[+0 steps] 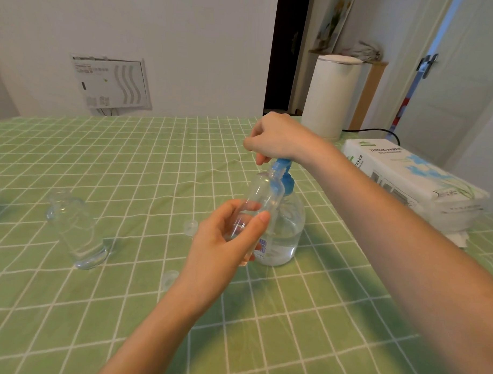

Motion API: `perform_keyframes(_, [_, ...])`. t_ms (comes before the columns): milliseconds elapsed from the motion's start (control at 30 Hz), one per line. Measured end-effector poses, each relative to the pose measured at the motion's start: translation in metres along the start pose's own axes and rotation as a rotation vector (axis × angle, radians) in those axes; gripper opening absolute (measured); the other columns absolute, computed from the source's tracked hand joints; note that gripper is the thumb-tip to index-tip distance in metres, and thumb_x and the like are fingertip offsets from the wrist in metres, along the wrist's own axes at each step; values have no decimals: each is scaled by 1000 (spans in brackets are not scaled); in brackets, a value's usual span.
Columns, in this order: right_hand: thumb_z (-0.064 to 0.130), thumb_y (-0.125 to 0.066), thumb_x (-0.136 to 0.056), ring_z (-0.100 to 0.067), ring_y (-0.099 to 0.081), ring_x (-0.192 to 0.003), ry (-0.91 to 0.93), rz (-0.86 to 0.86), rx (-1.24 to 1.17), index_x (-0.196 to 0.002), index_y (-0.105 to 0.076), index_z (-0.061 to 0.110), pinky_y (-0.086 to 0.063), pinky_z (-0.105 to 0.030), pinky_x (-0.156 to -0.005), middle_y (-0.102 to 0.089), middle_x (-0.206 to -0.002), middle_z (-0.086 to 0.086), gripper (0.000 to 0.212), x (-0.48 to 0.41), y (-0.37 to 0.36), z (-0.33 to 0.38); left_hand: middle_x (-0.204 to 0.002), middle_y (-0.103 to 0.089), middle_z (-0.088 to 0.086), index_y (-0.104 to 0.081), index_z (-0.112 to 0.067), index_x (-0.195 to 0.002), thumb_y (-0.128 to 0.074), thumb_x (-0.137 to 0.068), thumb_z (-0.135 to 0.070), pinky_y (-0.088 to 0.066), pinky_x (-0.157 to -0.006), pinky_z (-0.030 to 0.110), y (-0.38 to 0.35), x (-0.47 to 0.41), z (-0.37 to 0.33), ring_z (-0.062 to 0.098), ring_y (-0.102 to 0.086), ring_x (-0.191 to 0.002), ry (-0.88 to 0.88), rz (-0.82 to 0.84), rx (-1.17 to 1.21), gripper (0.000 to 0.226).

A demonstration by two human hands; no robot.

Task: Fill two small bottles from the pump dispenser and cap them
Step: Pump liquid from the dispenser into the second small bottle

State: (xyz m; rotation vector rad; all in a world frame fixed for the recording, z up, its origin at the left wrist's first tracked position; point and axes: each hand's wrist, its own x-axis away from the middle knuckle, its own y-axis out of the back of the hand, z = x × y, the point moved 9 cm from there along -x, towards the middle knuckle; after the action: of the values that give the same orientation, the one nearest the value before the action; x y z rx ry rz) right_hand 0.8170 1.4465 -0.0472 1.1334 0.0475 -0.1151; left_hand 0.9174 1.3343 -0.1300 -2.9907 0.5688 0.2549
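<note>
A clear pump dispenser (287, 230) with a blue pump head (285, 171) stands mid-table, part full of clear liquid. My right hand (275, 139) rests on top of the pump head, fingers curled over it. My left hand (226, 242) grips a small clear bottle (263, 194) tilted in front of the dispenser, its open neck up against the blue spout. A second small clear bottle (76, 225) stands uncapped at the left. Two small clear caps lie on the cloth: one cap (190, 227) beside my left hand, another cap (169, 279) nearer me.
The table wears a green checked cloth (128, 168). A pack of tissue paper (413, 181) lies at the right edge, with a white cylindrical appliance (331, 97) and its black cable behind it. A wall and doorway lie beyond the table's far edge.
</note>
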Motion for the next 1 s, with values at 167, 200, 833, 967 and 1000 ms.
perform_keyframes(167, [19, -48, -87, -22, -65, -83, -1, 29, 4, -108, -66, -3, -52, -33, -75, -74, -88, -9, 36, 2, -4, 1, -81, -70, 4, -66, -22, -95, -62, -66, -43, -50, -53, 16, 1, 1, 1, 4, -60, -60, 3, -7, 3, 36])
perform_keyframes(200, [20, -48, -86, -25, -67, -87, -3, 34, 1, -108, -67, -3, -53, -34, -77, -74, -88, -8, 36, 2, -5, 0, -80, -70, 4, -66, -21, -96, -62, -66, -42, -50, -53, 16, 1, 1, 2, 4, -61, -59, 8, -9, 8, 37])
perform_keyframes(833, [19, -48, -87, -26, -66, -84, 18, -7, 11, -110, -65, -4, -52, -41, -87, -74, -91, -14, 37, 4, -3, 0, -78, -70, 3, -65, -22, -95, -62, -65, -43, -49, -53, 15, 0, 2, 5, 3, -60, -56, 20, -11, -4, 37])
perform_keyframes(967, [20, -48, -86, -25, -67, -85, 40, -28, 27, -108, -66, -1, -53, -33, -79, -74, -87, -11, 35, 2, 3, 5, -75, -69, -1, -66, -21, -94, -62, -65, -44, -48, -51, 15, -2, 1, 2, 3, -59, -55, 8, 0, 22, 37])
perform_keyframes(1000, [20, -48, -87, -24, -68, -87, 47, -15, 18, -107, -67, 0, -51, -27, -70, -74, -82, -7, 33, 2, 2, 6, -76, -69, 0, -66, -21, -94, -62, -65, -44, -49, -52, 16, -2, 1, 1, 4, -59, -56, 8, 1, 24, 37])
